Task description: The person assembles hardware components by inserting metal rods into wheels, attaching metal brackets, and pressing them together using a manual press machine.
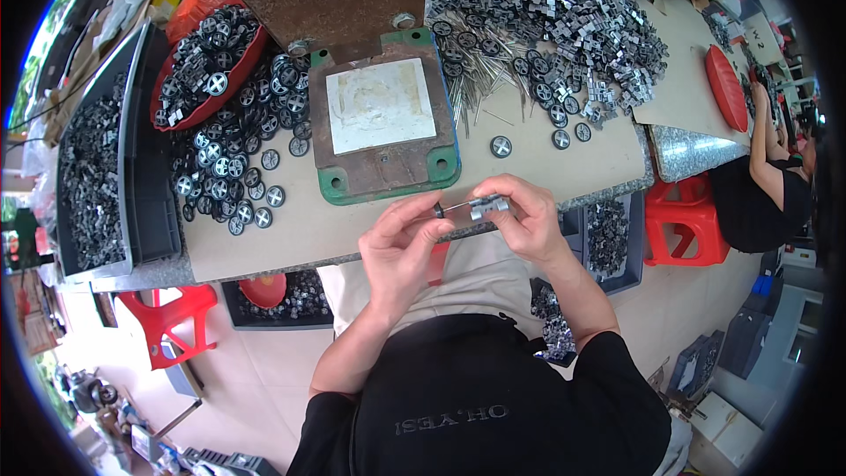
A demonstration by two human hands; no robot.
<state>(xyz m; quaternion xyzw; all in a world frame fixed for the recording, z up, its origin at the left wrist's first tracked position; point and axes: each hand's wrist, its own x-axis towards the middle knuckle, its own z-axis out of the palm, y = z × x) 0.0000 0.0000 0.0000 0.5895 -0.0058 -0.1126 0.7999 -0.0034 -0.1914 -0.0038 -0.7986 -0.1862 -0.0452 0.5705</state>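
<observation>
In front of the table edge, both my hands are raised close together. My left hand [397, 242] pinches a small black wheel [439, 211] between thumb and fingertips. A thin metal axle [456, 207] runs from that wheel toward a small grey metal block [490, 206], which my right hand [531, 225] grips. Whether the axle's far end sits inside the block is too small to tell. Just beyond my hands stands a press base [388, 174] of brown and green metal, with a white plate [381, 106] on top.
Loose wheels [220, 163] lie left of the base, beside a red basin [257, 51] of parts. Thin rods [480, 79] and heaped grey metal blocks [564, 18] lie right. A dark bin [159, 211] flanks the left; red stools [692, 220] stand below. Another person [762, 194] sits far right.
</observation>
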